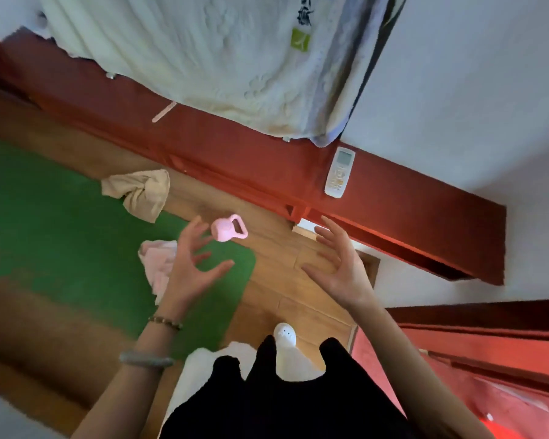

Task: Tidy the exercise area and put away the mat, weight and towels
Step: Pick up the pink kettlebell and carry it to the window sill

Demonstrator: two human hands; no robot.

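Note:
A green exercise mat (61, 236) lies flat on the wooden floor at the left. A small pink kettlebell (227, 229) lies on its side at the mat's far corner. A beige towel (140, 193) sits crumpled on the mat's upper edge, and a pink towel (159, 264) lies bunched on the mat behind my left hand. My left hand (190, 264) hovers over the mat with fingers spread, holding nothing, its fingertips close to the kettlebell. My right hand (338, 264) hangs over bare floor to the right, fingers spread and empty.
A red wooden bed frame (235, 147) runs diagonally behind the mat, with a white blanket (203, 52) draped over it. A white remote control (339, 172) rests on the frame. More red furniture (472, 350) stands at the right. My white slipper (284, 334) is on the floor below.

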